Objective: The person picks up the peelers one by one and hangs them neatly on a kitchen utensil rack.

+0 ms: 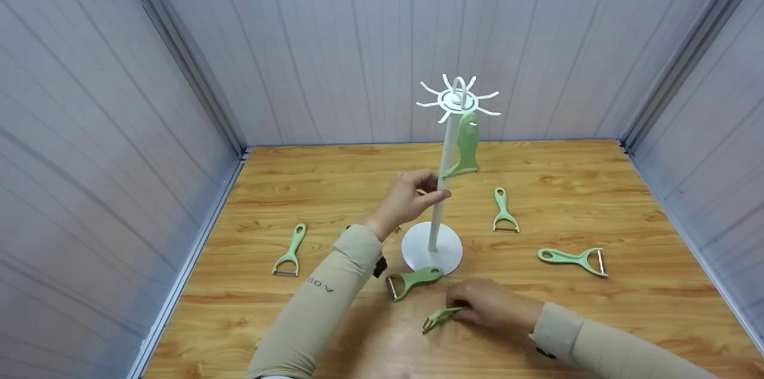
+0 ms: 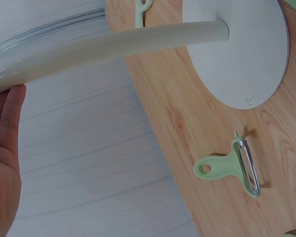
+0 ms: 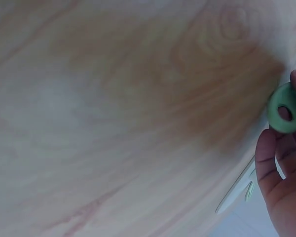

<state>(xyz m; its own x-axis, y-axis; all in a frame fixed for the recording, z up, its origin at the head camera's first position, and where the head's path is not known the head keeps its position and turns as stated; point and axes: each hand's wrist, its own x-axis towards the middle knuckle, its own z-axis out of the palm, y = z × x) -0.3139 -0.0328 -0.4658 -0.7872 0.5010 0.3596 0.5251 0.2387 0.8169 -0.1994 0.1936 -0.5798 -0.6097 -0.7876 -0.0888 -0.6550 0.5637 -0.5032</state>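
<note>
Peeler point(image 1: 440, 317), pinched in right fingers point(image 1: 458, 293); left fingers point(image 1: 422, 178) curled round pole point(image 1: 437, 221)

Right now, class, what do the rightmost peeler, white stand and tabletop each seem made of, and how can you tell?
Rightmost peeler: probably plastic, from its smooth, even green; its blade gleams like metal.
White stand: perhaps painted metal, given thin hooks and a glossy coat; plastic is possible.
Tabletop: brown grain suggests wood or printed laminate, lightly shiny.
</note>
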